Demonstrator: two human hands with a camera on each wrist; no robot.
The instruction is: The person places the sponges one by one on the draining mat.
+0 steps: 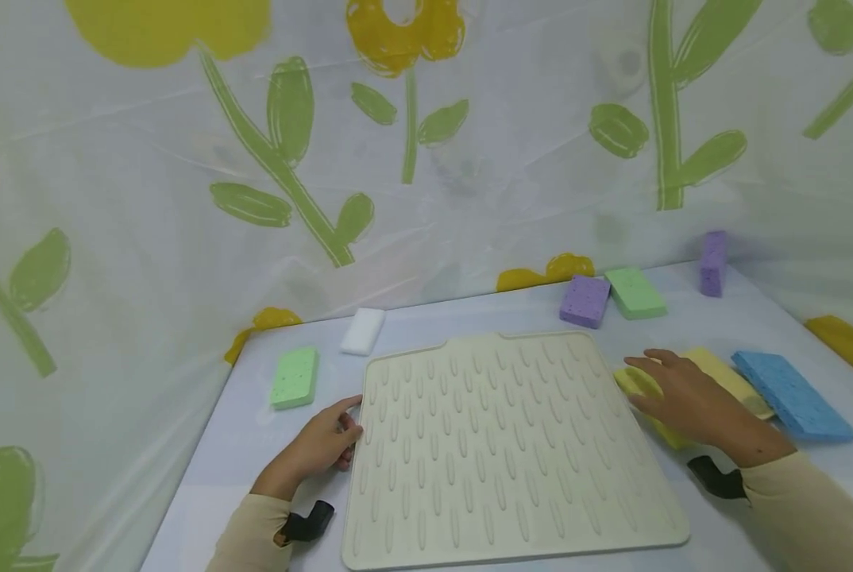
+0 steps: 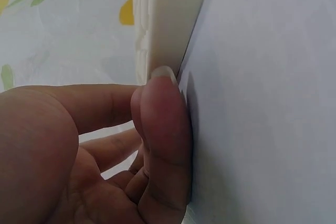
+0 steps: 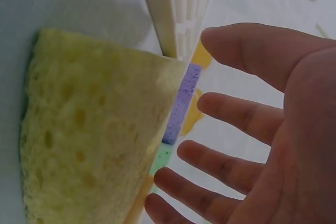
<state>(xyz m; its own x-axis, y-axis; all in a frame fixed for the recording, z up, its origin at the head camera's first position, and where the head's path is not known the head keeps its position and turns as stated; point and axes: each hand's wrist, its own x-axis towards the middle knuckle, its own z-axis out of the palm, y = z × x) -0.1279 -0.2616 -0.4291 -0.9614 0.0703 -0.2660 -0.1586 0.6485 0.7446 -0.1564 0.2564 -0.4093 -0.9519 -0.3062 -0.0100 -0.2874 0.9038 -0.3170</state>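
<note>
A cream dish-drying mat with raised oblong ridges lies flat in the middle of the table. At its left edge is my left hand, thumb and fingertips touching the rim. The left wrist view shows a fingertip low against the mat's side, close to the table. My right hand hovers with spread fingers near the mat's right edge, above a yellow sponge. Nothing is between its fingers in the right wrist view, where a yellow sponge stands beside the fingertips.
Beyond the right hand lie another yellow sponge and a blue sponge. Purple and green sponges sit behind the mat, with an upright purple one farther right. At left are a green sponge and a white one.
</note>
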